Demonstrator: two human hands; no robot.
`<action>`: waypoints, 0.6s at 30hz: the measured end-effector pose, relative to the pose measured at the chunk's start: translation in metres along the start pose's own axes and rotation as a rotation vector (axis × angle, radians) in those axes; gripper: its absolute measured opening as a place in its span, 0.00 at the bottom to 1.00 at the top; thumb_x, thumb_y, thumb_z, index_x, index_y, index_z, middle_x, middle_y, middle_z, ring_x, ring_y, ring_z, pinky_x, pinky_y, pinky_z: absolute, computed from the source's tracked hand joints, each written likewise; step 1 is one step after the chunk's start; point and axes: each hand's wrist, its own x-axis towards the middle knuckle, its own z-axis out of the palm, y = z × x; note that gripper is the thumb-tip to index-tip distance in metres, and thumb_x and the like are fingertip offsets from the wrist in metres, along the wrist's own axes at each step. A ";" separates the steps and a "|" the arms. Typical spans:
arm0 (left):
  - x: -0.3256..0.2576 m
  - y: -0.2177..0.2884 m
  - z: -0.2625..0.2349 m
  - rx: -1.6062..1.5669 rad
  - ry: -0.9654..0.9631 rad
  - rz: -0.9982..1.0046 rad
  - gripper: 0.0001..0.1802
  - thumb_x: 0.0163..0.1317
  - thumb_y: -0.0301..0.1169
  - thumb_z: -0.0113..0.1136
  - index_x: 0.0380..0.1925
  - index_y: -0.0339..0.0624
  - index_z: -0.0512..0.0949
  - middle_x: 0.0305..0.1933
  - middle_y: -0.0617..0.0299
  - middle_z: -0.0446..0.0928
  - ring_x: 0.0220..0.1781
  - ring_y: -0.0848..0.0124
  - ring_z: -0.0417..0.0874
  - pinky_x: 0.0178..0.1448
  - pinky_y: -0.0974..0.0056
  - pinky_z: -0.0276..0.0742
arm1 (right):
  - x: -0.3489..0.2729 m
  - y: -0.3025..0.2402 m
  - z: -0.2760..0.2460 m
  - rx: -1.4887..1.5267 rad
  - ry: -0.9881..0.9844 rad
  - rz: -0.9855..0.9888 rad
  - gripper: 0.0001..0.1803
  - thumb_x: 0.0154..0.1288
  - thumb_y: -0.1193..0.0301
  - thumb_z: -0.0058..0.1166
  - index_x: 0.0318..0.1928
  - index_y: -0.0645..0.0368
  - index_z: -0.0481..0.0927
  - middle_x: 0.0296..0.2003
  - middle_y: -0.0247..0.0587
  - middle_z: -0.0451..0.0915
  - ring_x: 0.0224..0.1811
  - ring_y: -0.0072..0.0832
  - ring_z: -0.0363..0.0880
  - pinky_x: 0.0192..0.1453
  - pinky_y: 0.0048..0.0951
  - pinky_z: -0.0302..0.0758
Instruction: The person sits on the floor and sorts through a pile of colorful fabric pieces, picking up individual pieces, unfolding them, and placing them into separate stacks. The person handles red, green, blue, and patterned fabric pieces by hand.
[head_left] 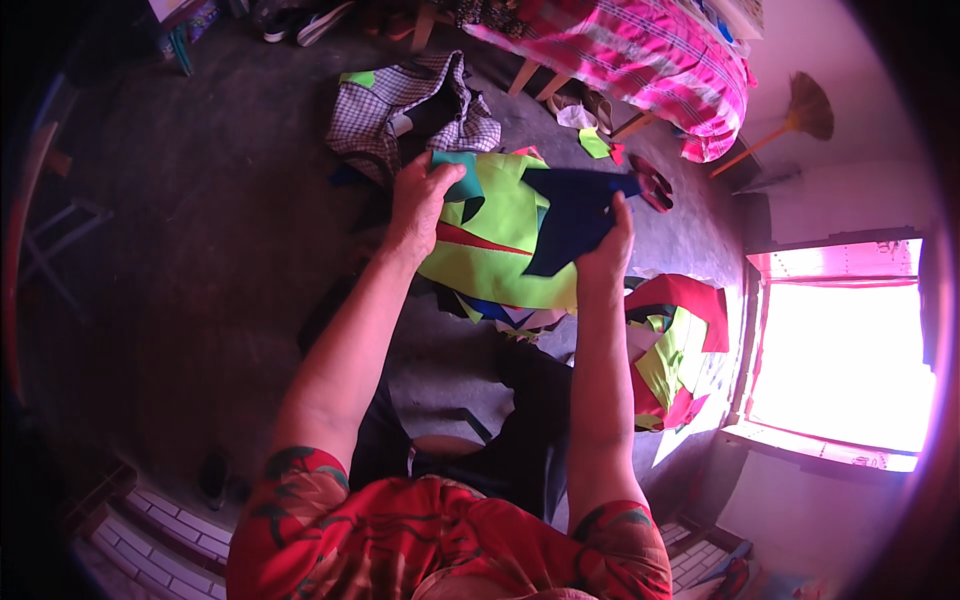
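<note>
My left hand (420, 200) is closed on a teal fabric piece (458, 172), which curls down from the fingers. On the right, my right hand (608, 250) pinches a navy blue fabric piece (570, 215) that spreads out between the two hands. Under both lies a heap of cut fabric, with a large lime-green piece (490, 277) on top and a strip of red (480, 238) showing across it. Darker and paler scraps stick out below its near edge.
A checkered cloth bag (370, 115) lies beyond the heap. More red and lime scraps (675, 350) are piled at the right, beside a bright window (840, 350). Far right are a pink plaid cloth (640, 60), dark red shoes (653, 185) and a broom (808, 108).
</note>
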 end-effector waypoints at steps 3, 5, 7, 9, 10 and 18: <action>0.002 -0.001 -0.003 0.013 0.003 0.018 0.10 0.52 0.29 0.59 0.34 0.37 0.78 0.32 0.67 0.75 0.34 0.80 0.73 0.42 0.71 0.68 | 0.038 -0.005 -0.006 0.064 0.042 -0.080 0.18 0.65 0.59 0.47 0.46 0.59 0.75 0.41 0.44 0.80 0.45 0.41 0.79 0.53 0.45 0.75; 0.002 -0.001 -0.005 0.012 0.014 0.011 0.10 0.52 0.29 0.59 0.34 0.37 0.78 0.32 0.68 0.75 0.34 0.80 0.73 0.42 0.71 0.68 | 0.053 0.004 -0.018 0.051 0.126 -0.111 0.15 0.64 0.59 0.50 0.42 0.57 0.76 0.38 0.40 0.80 0.42 0.39 0.80 0.48 0.44 0.78; 0.001 -0.001 -0.004 -0.003 0.005 0.004 0.10 0.52 0.29 0.59 0.34 0.37 0.78 0.32 0.68 0.75 0.34 0.80 0.72 0.42 0.71 0.68 | 0.069 0.020 -0.060 -0.033 0.281 -0.044 0.16 0.65 0.60 0.49 0.47 0.58 0.73 0.40 0.44 0.79 0.44 0.43 0.78 0.50 0.51 0.75; 0.000 0.002 -0.001 -0.021 -0.004 -0.006 0.10 0.52 0.29 0.59 0.34 0.37 0.78 0.31 0.68 0.75 0.34 0.80 0.72 0.42 0.71 0.68 | 0.074 0.033 -0.100 -0.168 0.463 0.001 0.19 0.66 0.61 0.46 0.52 0.58 0.70 0.44 0.49 0.77 0.47 0.48 0.77 0.55 0.57 0.71; -0.001 0.004 0.001 -0.034 -0.009 -0.013 0.10 0.52 0.30 0.59 0.34 0.38 0.78 0.31 0.68 0.75 0.34 0.80 0.72 0.42 0.71 0.68 | 0.074 0.035 -0.118 -0.181 0.481 0.015 0.18 0.66 0.62 0.47 0.52 0.58 0.70 0.43 0.49 0.77 0.46 0.48 0.77 0.54 0.58 0.71; -0.001 -0.003 -0.001 0.040 -0.089 -0.012 0.10 0.55 0.33 0.58 0.35 0.40 0.75 0.34 0.64 0.76 0.35 0.77 0.76 0.42 0.67 0.75 | 0.042 0.032 -0.118 -0.050 0.457 0.173 0.13 0.61 0.71 0.52 0.45 0.62 0.73 0.36 0.48 0.79 0.36 0.43 0.80 0.44 0.48 0.80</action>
